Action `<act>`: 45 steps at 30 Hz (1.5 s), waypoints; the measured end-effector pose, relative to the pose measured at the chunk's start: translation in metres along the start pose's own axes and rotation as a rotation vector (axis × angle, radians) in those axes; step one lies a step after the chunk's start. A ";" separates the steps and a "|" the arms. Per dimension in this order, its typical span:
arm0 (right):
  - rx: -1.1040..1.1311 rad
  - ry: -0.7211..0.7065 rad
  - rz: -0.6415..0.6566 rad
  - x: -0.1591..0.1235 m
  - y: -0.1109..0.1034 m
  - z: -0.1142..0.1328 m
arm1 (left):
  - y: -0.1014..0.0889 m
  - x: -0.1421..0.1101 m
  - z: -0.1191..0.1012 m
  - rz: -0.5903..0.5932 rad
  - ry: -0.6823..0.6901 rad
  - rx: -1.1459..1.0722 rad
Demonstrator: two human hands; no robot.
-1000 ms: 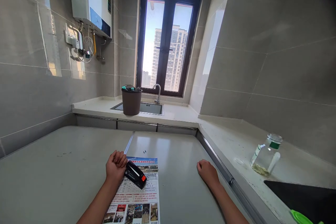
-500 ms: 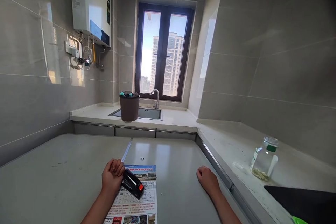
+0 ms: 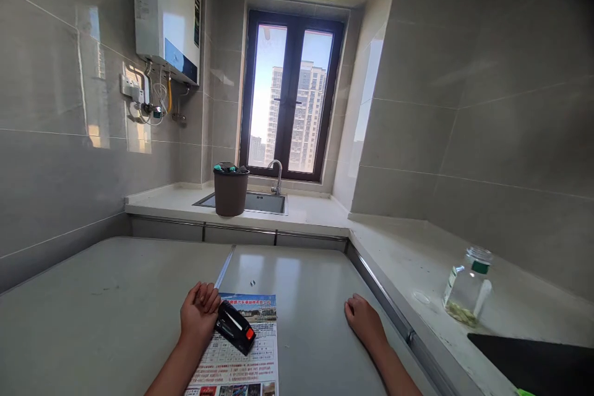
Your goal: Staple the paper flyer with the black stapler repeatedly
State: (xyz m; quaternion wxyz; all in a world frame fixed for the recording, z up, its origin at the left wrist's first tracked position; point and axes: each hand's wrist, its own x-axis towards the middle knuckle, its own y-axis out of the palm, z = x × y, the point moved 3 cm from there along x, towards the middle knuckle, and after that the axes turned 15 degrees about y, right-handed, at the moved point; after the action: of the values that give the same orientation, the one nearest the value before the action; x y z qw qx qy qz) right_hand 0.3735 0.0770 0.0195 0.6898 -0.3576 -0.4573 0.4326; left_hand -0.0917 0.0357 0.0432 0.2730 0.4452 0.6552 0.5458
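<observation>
Black and glossy, the tool lies on the printed sheet just right of the left hand, its weight probably keeping the paper flat. Left fingers curl closed, as do those of the right hand well across the table, nothing visible in either grip, both seemingly just resting. Beyond the grips lie tiny bits, then a brown bucket, perhaps put by the sink for convenience.

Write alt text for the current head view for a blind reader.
A person's curled left hand is beside a black stapler-like tool on a printed flyer on a pale table, the right hand well apart. Beyond are a brown bucket, sink and window.
</observation>
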 end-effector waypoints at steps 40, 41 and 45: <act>0.502 -0.318 0.394 -0.093 -0.014 0.104 | 0.024 -0.074 0.066 1.324 0.019 1.759; 0.504 -0.309 0.386 -0.093 -0.015 0.105 | 0.026 -0.075 0.065 1.330 0.030 1.752; 0.553 -0.303 0.342 -0.090 -0.021 0.107 | 0.034 -0.079 0.060 1.409 0.046 1.708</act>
State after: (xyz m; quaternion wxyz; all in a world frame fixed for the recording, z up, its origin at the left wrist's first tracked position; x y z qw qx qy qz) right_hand 0.2603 -0.0037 0.0440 0.6024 -0.1605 -0.3536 0.6973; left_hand 0.0044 -0.0050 0.0499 -0.5078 0.7503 0.4211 -0.0443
